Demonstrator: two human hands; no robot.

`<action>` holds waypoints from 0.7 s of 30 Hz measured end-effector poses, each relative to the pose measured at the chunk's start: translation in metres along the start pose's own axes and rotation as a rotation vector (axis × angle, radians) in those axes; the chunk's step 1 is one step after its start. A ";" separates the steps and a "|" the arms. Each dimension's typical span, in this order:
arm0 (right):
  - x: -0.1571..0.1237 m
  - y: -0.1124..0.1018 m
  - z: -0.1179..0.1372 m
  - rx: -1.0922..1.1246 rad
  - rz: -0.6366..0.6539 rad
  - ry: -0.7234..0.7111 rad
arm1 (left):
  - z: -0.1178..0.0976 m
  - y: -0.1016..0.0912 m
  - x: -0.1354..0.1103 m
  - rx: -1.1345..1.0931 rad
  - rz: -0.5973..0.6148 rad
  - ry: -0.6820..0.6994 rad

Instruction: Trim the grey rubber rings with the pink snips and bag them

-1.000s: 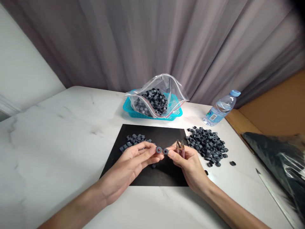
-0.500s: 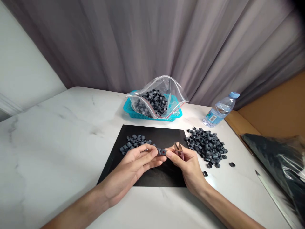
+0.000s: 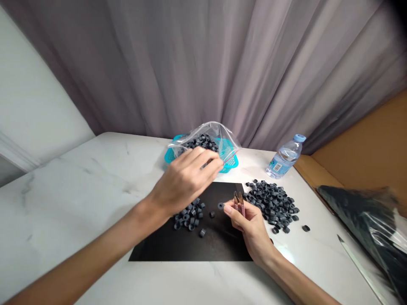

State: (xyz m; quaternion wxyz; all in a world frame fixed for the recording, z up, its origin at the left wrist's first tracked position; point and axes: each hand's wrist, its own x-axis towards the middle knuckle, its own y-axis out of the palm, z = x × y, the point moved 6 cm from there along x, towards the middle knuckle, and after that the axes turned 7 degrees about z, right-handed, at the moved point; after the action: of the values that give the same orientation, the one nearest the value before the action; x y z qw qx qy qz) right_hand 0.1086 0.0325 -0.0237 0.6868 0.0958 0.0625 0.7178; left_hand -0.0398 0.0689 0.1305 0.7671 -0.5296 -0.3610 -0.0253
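My left hand [image 3: 186, 178] is stretched forward to the mouth of a clear zip bag [image 3: 203, 142] of grey rings, which lies in a turquoise basket [image 3: 229, 163]. Its fingers are pinched together at the bag's opening; what they hold is hidden. My right hand [image 3: 248, 222] hovers over the black mat [image 3: 219, 241], pinching one grey ring [image 3: 220, 206] at its fingertips while also gripping small snips [image 3: 239, 201]. A small heap of grey rings [image 3: 190, 215] lies on the mat just under my left wrist.
A larger heap of grey rings [image 3: 271, 203] sits on the white marble table [image 3: 79, 190] right of the mat. A water bottle [image 3: 285, 156] stands behind it. A dark plastic bag [image 3: 365, 220] and a cardboard box [image 3: 365, 156] lie at the right.
My left hand left the right hand and reached forward to the zip bag. The right hand stayed over the mat with one ring and the snips. The view tilted upward.
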 end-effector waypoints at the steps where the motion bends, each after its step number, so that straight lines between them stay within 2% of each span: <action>1: 0.000 0.000 0.000 0.007 0.000 0.001 | 0.004 0.002 0.011 0.100 0.026 0.008; 4: 0.000 -0.001 0.002 0.020 -0.010 0.007 | 0.010 0.002 0.022 0.212 0.010 -0.065; 6: 0.000 -0.002 0.004 0.028 -0.016 0.006 | -0.001 -0.002 0.010 0.162 -0.073 -0.050; 8: 0.000 -0.002 0.005 0.041 -0.019 0.003 | -0.019 -0.005 -0.013 0.036 -0.160 -0.007; 10: 0.000 0.000 0.004 0.060 -0.002 0.014 | -0.029 0.001 -0.037 -0.200 -0.121 -0.099; 12: -0.002 0.005 0.002 0.075 0.035 0.040 | -0.032 0.017 -0.057 -0.485 -0.013 -0.266; 14: -0.005 0.009 0.001 0.085 0.073 0.061 | -0.034 0.032 -0.070 -0.718 0.083 -0.377; 16: -0.008 0.011 0.001 0.100 0.093 0.068 | -0.036 0.041 -0.076 -0.882 0.123 -0.405; 18: -0.009 0.011 0.001 0.114 0.105 0.070 | -0.035 0.044 -0.077 -0.984 0.111 -0.400; 21: -0.009 0.010 0.002 0.123 0.125 0.065 | -0.031 0.044 -0.078 -1.009 0.062 -0.426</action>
State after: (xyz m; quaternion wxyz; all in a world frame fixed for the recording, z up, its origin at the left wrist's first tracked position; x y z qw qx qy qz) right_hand 0.0992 0.0233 -0.0199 0.6312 0.1182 0.1228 0.7566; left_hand -0.0621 0.0359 0.0446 0.3284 -0.8355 -0.4357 -0.0648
